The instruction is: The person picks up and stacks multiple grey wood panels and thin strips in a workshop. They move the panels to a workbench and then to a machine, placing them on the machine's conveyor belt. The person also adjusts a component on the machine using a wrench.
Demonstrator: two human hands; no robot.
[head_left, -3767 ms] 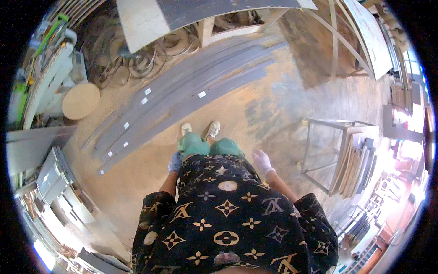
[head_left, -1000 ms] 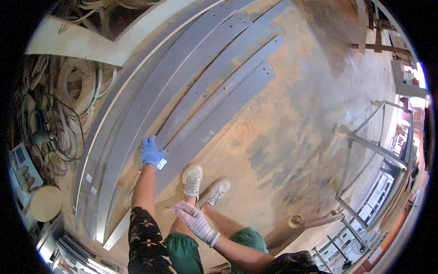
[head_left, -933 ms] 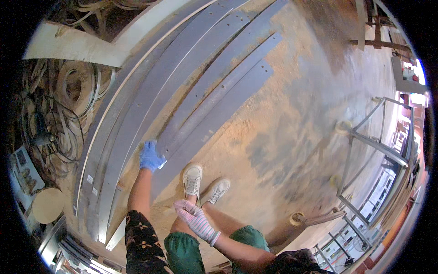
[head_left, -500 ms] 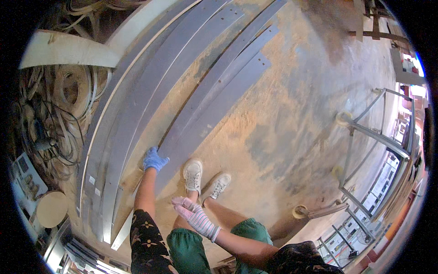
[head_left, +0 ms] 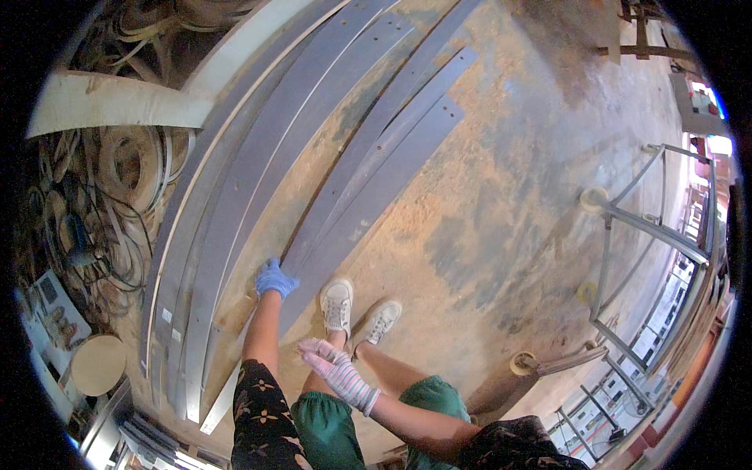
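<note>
At the far left, a pile of coiled strips [head_left: 129, 160] lies on the floor, above a round tan disc [head_left: 98, 365]. Next to the right, several long grey boards [head_left: 235, 176] lie roughly parallel on the dusty floor [head_left: 501, 227], running from lower left to upper right. The blue-gloved left hand [head_left: 276, 279] contacts the near end of the right-hand group of boards [head_left: 337, 219], at its left edge; whether the fingers are clamped around that edge cannot be determined. These boards overlap in part and have holes near their far ends. The striped-gloved right hand [head_left: 338, 373] is partly open, fingers loosely bent, in front of the legs and near two white shoes [head_left: 337, 305]. At the right, a metal frame [head_left: 658, 233] with casters [head_left: 593, 200] is positioned well apart from both hands.
</note>
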